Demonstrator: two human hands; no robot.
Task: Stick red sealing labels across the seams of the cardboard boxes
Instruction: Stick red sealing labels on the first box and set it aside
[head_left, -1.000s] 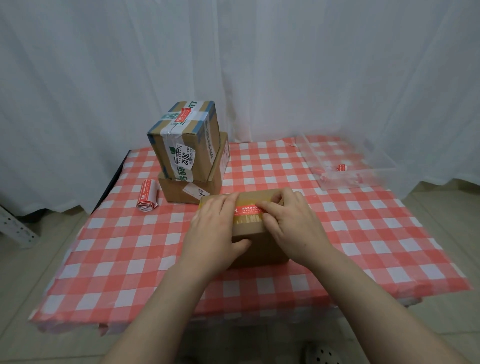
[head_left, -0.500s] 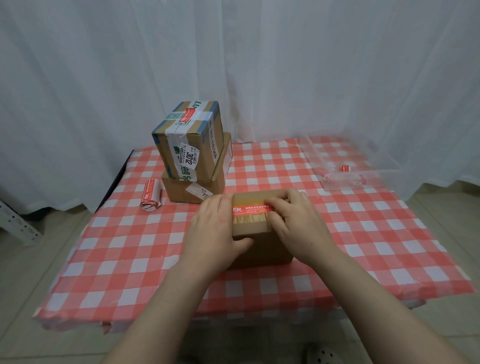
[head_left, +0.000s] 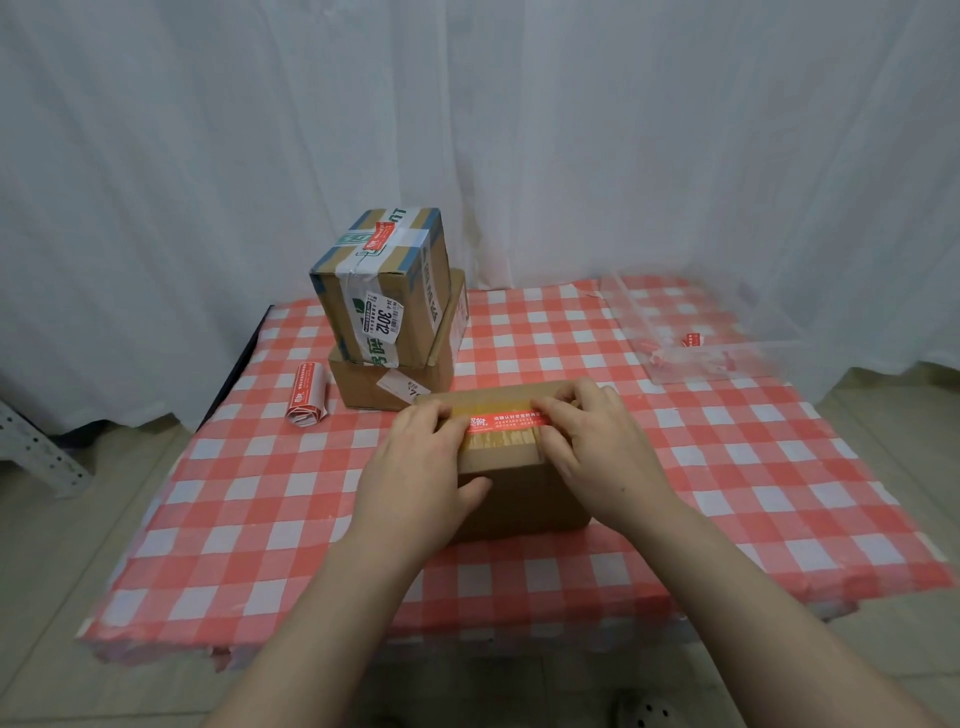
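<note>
**Label may wrinkle or sit crooked on the seam**

The box (head_left: 511, 499) stands near the front middle of the table (head_left: 260, 493). The label (head_left: 506, 420) lies on its top, crossing the strip of yellowish tape that covers the seam. The left hand (head_left: 415, 467) lies flat on the left part of the top, with its fingers at the label's left end and its thumb against the front face; it clasps nothing. The right hand (head_left: 592, 447) presses its fingers, only a little bent, on the right end, and it also holds nothing.

In my judgement the step is the pressing down. If both ends are fixed first, a wrinkle or air bubble can remain in the middle. If one hand pushes harder sideways, the box can slide on the table and the label ends up crooked. Whether the ends under the fingers are already stuck, I cannot tell.
</note>
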